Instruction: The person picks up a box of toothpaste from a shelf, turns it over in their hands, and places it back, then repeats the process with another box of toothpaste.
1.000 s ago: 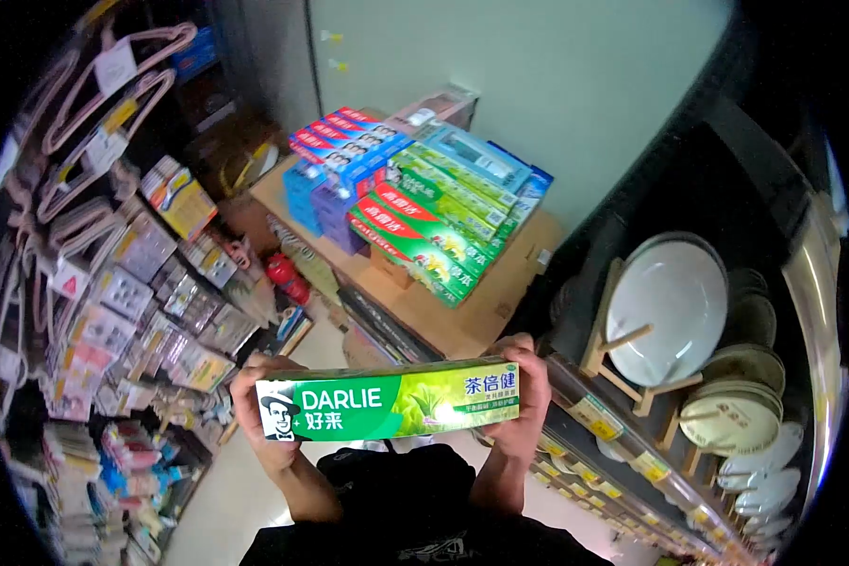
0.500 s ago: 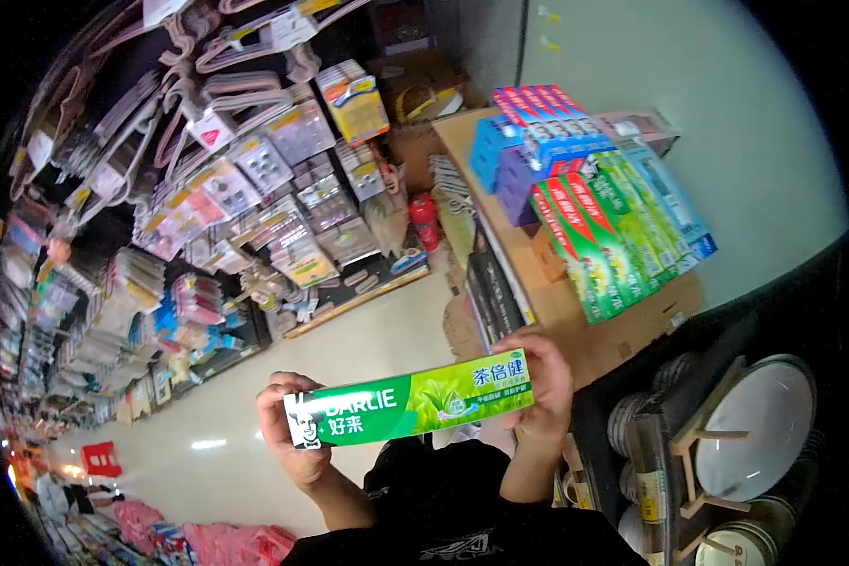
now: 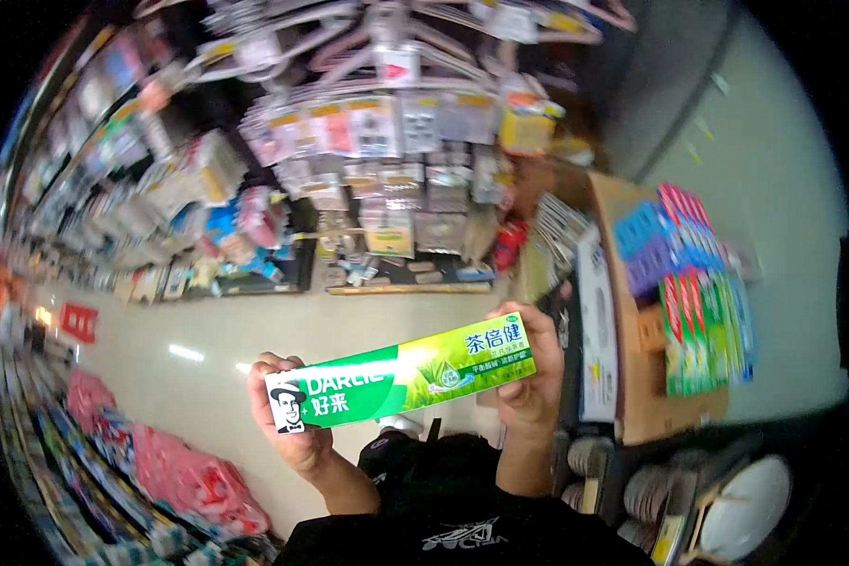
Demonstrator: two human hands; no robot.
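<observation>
A long green and white Darlie toothpaste box [image 3: 401, 373] is held in front of my body, its printed face toward me and its right end tilted up. My left hand [image 3: 297, 415] is closed around the end with the hat-wearing figure. Around the other end, my right hand [image 3: 530, 377] grips with the thumb at the lower edge. Parts of the fingers are hidden behind the box. To the right, several more green toothpaste boxes [image 3: 703, 330] are stacked on a cardboard-coloured surface [image 3: 646, 410].
Ahead stands a rack of packaged small goods [image 3: 377, 189], with hangers [image 3: 387, 47] above. Purple boxes [image 3: 643, 255] sit beside the toothpaste stack. A white plate [image 3: 745, 509] stands at lower right. Pink plastic-wrapped goods [image 3: 193, 476] lie at lower left. Pale floor [image 3: 179, 325] runs between.
My view has turned to the right, so the rack now lies straight ahead and the toothpaste stack farther right. The box stays in both hands, tilted slightly more.
</observation>
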